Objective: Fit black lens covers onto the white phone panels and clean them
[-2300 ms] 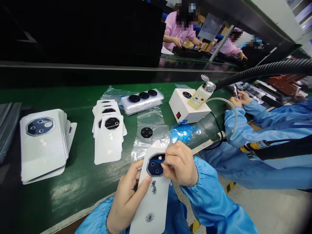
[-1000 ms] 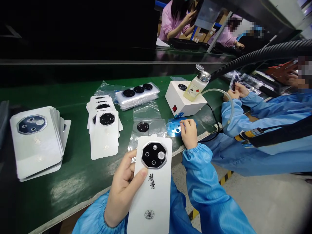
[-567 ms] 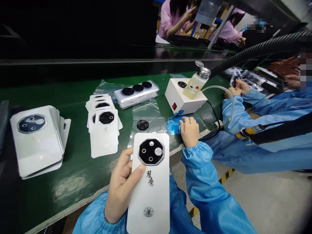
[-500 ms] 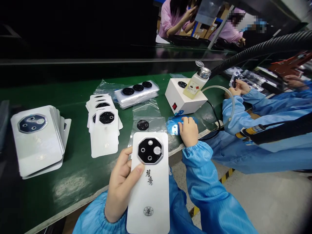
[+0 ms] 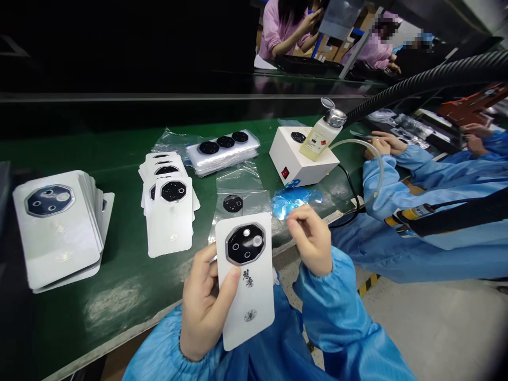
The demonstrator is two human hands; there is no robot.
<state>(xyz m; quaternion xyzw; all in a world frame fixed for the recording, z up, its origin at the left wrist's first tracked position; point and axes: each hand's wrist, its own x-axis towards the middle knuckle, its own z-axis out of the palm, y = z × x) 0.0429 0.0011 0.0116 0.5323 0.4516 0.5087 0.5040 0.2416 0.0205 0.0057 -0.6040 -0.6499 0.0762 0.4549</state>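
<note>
In my left hand (image 5: 206, 309) is a white phone back cover (image 5: 254, 291), gripped at its left edge with the thumb across its front. It has a black octagonal camera panel (image 5: 245, 243) with silver rim, dark lettering and a round emblem. My right hand (image 5: 311, 238) is in the air to the right of the cover, fingers curled in and thumb close to the index finger; I see nothing in it. Just beyond it lies crumpled blue film (image 5: 293, 200) on the green bench. A clear bag (image 5: 254, 203) with a black lens panel (image 5: 232, 203) lies behind the cover.
Stacked white back covers (image 5: 59, 238) stand at the left, with fanned covers (image 5: 170, 222) beside them. Bagged lens panels (image 5: 224, 153) lie farther back. A white box (image 5: 301, 164) bears a pump bottle (image 5: 323, 135). At the right are a black hose (image 5: 420, 79) and a co-worker's sleeve (image 5: 377, 177).
My right hand has lifted off the blue film and come back toward the cover, its fingers curling. My left hand has tilted the cover and shifted it slightly.
</note>
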